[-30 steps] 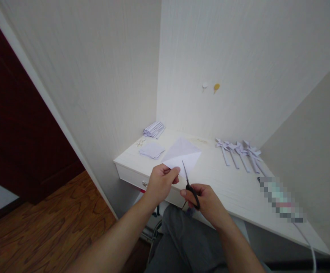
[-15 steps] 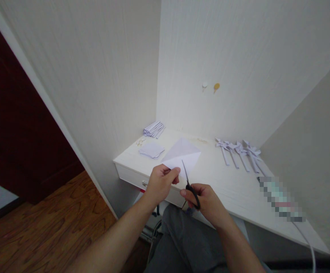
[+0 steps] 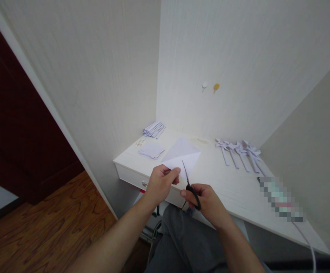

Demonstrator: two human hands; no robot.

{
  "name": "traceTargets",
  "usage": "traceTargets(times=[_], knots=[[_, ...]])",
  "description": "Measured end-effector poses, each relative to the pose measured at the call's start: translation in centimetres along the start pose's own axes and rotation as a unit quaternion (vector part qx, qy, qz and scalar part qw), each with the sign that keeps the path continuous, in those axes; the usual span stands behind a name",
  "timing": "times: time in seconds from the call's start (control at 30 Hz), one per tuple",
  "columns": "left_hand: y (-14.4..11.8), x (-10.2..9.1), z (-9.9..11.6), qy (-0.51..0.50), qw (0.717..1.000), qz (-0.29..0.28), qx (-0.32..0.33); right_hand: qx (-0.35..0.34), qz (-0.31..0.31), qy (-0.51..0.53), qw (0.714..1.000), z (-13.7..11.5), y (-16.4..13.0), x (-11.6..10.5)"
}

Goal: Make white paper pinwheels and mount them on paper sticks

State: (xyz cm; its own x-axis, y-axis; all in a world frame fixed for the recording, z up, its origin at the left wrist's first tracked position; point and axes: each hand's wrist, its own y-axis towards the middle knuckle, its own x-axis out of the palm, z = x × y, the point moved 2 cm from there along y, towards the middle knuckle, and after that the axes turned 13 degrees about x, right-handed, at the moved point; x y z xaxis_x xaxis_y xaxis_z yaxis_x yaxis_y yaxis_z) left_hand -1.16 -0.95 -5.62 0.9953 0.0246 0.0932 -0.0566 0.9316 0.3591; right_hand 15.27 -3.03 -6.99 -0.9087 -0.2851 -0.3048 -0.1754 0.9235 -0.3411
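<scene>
My left hand [image 3: 161, 184] pinches the near corner of a folded white paper sheet [image 3: 182, 154], holding it up above the white desk [image 3: 227, 182]. My right hand [image 3: 206, 201] grips black-handled scissors [image 3: 190, 185] by the loops. The blades point up and away, with their tips at the paper's lower edge just right of my left thumb. I cannot tell how far apart the blades stand.
On the desk lie a stack of small white paper squares [image 3: 152, 150], a bundle of paper strips [image 3: 154, 129] at the back left corner, and several paper pinwheels [image 3: 239, 151] in a row on the right. A blurred object [image 3: 280, 199] with a cable lies at the right.
</scene>
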Motion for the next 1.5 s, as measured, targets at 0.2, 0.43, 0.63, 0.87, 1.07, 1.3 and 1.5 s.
traceTargets(times=[0.2, 0.43, 0.63, 0.87, 1.07, 1.3, 1.5], knots=[[-0.1, 0.0, 0.0, 0.005, 1.000, -0.001, -0.002, -0.010, 0.006, -0.009, 1.000, 0.3, 0.1, -0.1], [0.1, 0.1, 0.0, -0.002, 1.000, 0.009, 0.005, -0.001, -0.038, 0.028, 0.999, 0.8, 0.2, 0.2], [0.3, -0.6, -0.1, -0.017, 0.999, 0.037, -0.010, -0.006, -0.078, 0.019, 0.997, 1.2, 0.4, 0.3], [1.0, -2.1, -0.5, -0.033, 0.996, 0.087, -0.008, 0.023, -0.113, -0.013, 0.993, 1.7, 0.3, -0.1], [1.4, -3.0, -1.2, -0.012, 0.996, 0.081, -0.031, -0.003, 0.000, 0.086, 0.996, 1.5, 0.8, -1.7], [1.0, -2.5, -0.9, 0.005, 0.994, -0.088, -0.061, -0.052, 0.169, 0.194, 0.965, 1.6, 1.5, -4.2], [0.6, -1.2, 0.0, -0.032, 0.974, -0.211, -0.081, -0.049, 0.149, 0.196, 0.968, 1.9, 1.3, -3.9]])
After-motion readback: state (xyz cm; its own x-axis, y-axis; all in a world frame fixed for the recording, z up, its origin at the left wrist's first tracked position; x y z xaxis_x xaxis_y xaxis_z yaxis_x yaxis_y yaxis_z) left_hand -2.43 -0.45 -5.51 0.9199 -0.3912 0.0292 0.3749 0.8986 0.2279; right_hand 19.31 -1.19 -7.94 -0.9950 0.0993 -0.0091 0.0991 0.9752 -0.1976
